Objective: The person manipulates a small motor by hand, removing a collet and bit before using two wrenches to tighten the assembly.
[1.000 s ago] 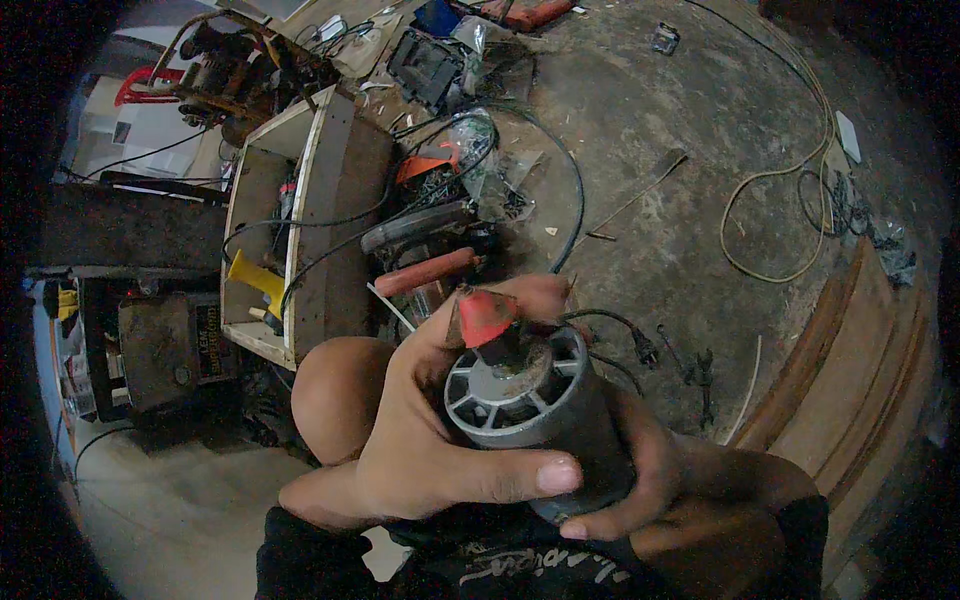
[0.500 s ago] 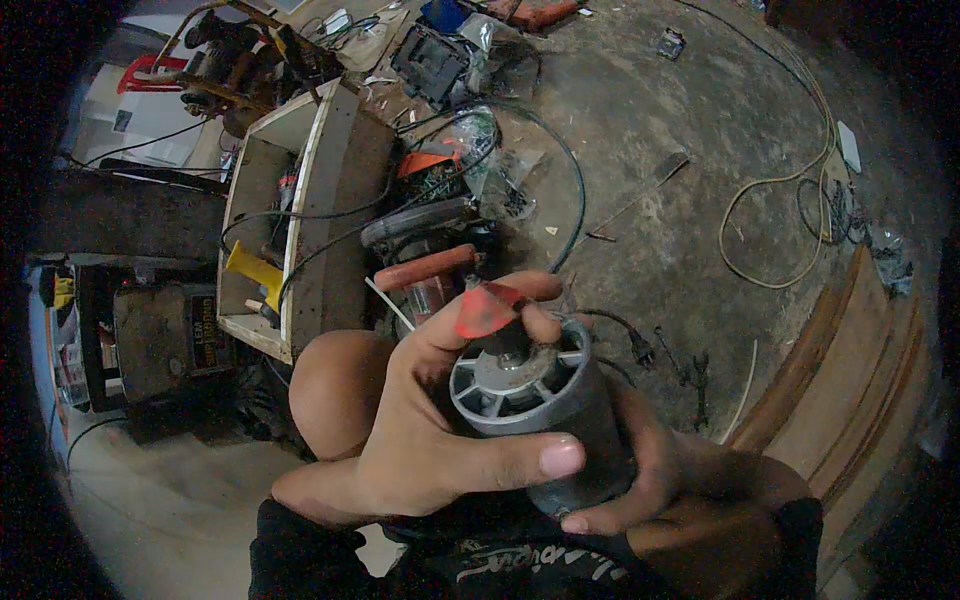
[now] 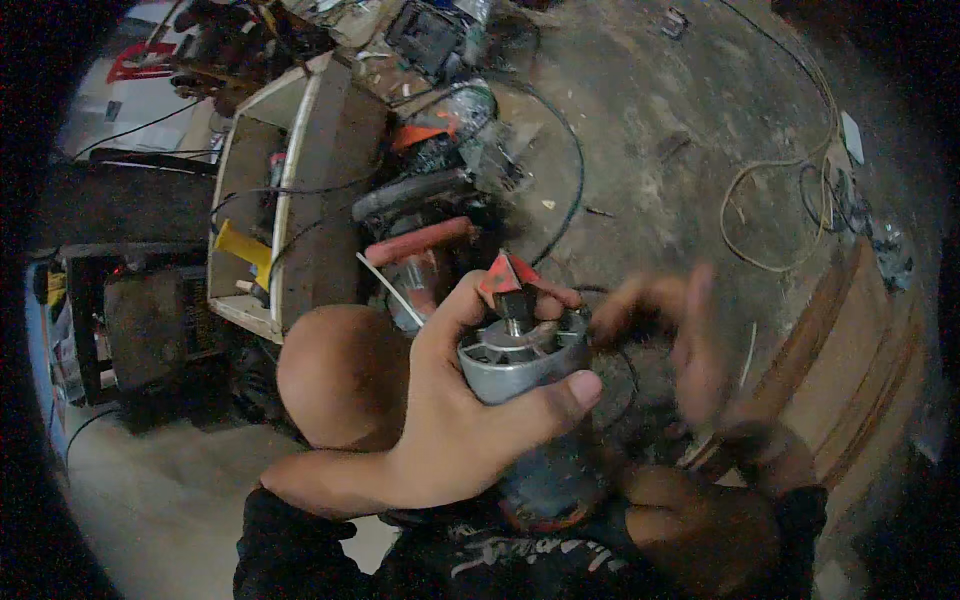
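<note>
My left hand (image 3: 455, 420) is wrapped round the silver end of a trim router (image 3: 520, 380), its thumb across the front and fingers behind. The router has a round, grey body with a spoked metal rim. Its lower part rests against my lap. From the shaft at the top sticks a red, bladed router bit (image 3: 508, 272), pointing up, with my left fingertips just behind it. My right hand (image 3: 695, 340) is off the router, to its right, smeared by motion. Its fingers look apart, and nothing shows in them.
To the left stands an open wooden box (image 3: 320, 200) holding a yellow-handled tool (image 3: 243, 248). Ahead lie a tool with a red handle (image 3: 420, 240), plastic bags and dark cables. Wooden boards (image 3: 840, 370) and a coiled cord (image 3: 735, 215) are on the floor at right.
My right hand has let go of the router's lower body and moved up to the right. My left hand keeps its hold, and the red bit has turned to another angle.
</note>
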{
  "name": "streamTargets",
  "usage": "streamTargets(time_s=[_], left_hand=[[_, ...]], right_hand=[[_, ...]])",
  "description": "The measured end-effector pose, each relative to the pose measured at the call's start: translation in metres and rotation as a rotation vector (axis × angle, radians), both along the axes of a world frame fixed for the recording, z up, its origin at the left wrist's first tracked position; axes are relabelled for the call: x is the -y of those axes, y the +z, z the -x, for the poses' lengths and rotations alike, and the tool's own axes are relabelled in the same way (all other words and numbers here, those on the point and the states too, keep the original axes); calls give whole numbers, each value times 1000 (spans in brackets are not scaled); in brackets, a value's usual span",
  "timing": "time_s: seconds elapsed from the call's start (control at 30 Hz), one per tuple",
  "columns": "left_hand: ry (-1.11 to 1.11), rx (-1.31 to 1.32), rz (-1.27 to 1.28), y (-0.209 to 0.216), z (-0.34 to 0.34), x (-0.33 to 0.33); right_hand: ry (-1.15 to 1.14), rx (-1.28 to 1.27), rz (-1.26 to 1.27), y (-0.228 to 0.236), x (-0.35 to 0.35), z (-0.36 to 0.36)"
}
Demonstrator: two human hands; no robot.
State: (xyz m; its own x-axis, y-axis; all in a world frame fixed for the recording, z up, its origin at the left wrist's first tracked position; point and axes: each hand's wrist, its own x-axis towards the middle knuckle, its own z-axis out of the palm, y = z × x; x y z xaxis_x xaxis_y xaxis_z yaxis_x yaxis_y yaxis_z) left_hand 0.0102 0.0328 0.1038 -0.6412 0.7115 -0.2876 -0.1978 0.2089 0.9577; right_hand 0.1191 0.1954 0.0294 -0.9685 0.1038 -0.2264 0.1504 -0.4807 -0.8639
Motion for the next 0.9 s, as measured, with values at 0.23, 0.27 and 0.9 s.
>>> streamTargets(time_s=[0.23, 0.27, 0.9], left_hand=[[-290, 34, -60, -1, -14, 10], [-354, -19, -97, -3, -14, 11], [-265, 73, 21, -1, -2, 2]], right_hand=[[217, -233, -145, 33, -38, 49], [279, -206, -99, 36, -39, 47], [-71, -97, -65, 27, -12, 15]])
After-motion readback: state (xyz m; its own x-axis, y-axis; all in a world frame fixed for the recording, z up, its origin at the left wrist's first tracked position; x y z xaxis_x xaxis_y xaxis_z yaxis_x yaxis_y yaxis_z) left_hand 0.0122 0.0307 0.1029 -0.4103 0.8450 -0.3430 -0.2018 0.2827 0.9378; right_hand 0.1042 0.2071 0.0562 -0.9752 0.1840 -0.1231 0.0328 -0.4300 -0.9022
